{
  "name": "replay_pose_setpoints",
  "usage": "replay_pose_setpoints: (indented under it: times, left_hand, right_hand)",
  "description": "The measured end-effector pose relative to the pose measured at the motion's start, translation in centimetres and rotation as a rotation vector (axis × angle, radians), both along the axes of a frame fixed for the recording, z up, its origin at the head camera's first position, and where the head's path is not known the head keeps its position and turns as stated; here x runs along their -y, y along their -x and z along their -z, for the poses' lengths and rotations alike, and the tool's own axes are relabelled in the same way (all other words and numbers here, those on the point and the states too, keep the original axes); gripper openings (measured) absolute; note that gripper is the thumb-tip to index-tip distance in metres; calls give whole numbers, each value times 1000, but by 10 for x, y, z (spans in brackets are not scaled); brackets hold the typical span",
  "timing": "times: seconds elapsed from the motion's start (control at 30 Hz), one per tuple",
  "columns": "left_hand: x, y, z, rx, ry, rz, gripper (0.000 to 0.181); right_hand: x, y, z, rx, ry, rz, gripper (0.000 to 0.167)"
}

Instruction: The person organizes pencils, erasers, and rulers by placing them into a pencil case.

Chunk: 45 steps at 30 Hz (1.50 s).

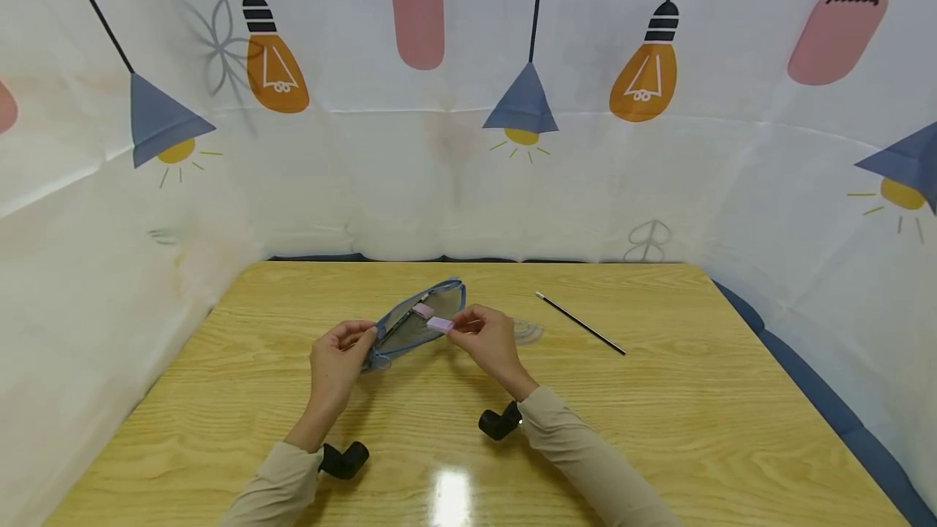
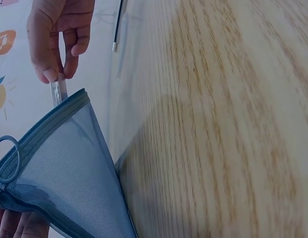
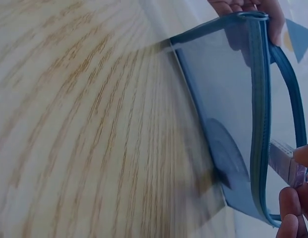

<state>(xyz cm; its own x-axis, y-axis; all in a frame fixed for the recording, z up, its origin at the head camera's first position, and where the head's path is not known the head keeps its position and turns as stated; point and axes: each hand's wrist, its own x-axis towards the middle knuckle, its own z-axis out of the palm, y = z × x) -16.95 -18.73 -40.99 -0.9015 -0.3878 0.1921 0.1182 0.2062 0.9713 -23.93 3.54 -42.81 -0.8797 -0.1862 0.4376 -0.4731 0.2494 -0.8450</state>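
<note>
My left hand (image 1: 340,356) grips the near left end of a blue-edged mesh zipper pouch (image 1: 410,346), its mouth open. The pouch's zip has a ring pull (image 2: 9,159), seen in the left wrist view. Between thumb and fingers, my right hand (image 1: 489,344) pinches a small lilac eraser (image 1: 440,324) at the pouch mouth. The right wrist view shows that eraser (image 3: 285,161) beside the zipper edge. Within the pouch lie a pinkish block (image 1: 423,311) and a thin dark stick (image 1: 401,322). A curved outline shows through the mesh in the right wrist view; its kind is unclear.
A black pencil (image 1: 581,323) lies on the wooden table (image 1: 732,397) to the right of the pouch. Just behind my right hand lies a clear, curved protractor-like piece (image 1: 529,333). A printed white curtain (image 1: 454,193) hangs around the table's back and sides.
</note>
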Motion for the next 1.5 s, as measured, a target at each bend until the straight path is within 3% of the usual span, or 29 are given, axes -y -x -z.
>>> replay_pose_setpoints:
  times: [0.5,0.93,1.5]
  left_hand:
    - [-1,1,1,9,1,3,15]
    - [-3,0,2,1,-11,19,17]
    - [1,0,3,-2,-22,10,17]
  right_hand:
    - [6,8,1,25,-62,-1,10]
    - [15,9,2,-16,-111,-35,11]
    - [25,12,2,21,-183,-66,10]
